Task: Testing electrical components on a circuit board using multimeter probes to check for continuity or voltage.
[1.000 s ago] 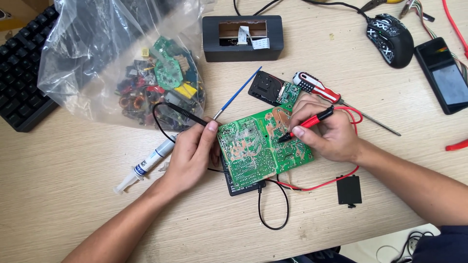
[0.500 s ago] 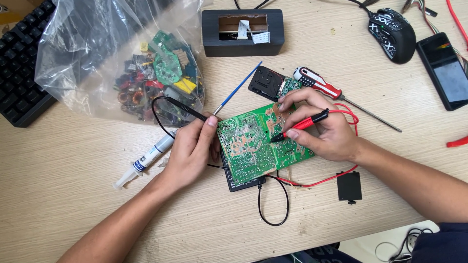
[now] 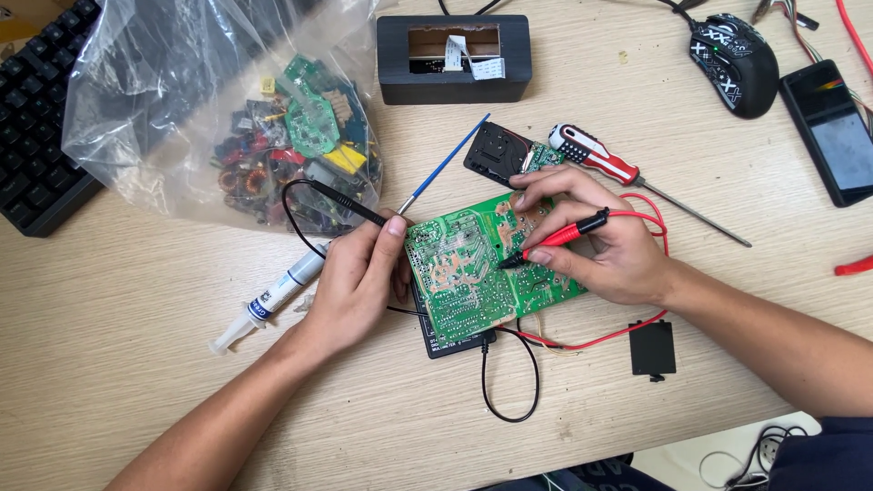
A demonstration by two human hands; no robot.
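Green board (image 3: 473,273) lay near the middle of the desk (image 3: 136,382), solder side up, resting on a black meter (image 3: 450,344) whose lower edge peeked out below the board.

Right hand (image 3: 605,245) rested on the board's right part, grip clamped on a red probe (image 3: 559,238), tip pressed to the board near its centre. Red lead (image 3: 637,273) looped from the probe around the hand and back under the board's lower right corner.

Left hand (image 3: 359,282) sat just left of the board, grip clamped on a black probe (image 3: 350,207), thumb touching the board's left edge; probe tip hidden by the fingers. Black lead (image 3: 509,382) curled in a loop just below the board.

Blue stick (image 3: 446,165) slanted away from the board's upper left corner. White syringe (image 3: 273,300) lay left of the board, partly under the left hand. Clear bag (image 3: 182,100) of loose parts and small green boards stood well up and left of the board, with a black keyboard (image 3: 36,136) beyond it at the desk's left edge.

Small black module (image 3: 498,150) sat just above the board, and a red-and-white screwdriver (image 3: 600,162) lay above and right of the board, shaft pointing lower right. Black box (image 3: 453,56) with an open slot stood well above the board. Black mouse (image 3: 735,59) and dark phone (image 3: 832,127) lay far up and right of the board. Small black cover (image 3: 652,348) lay right of the board's lower end.
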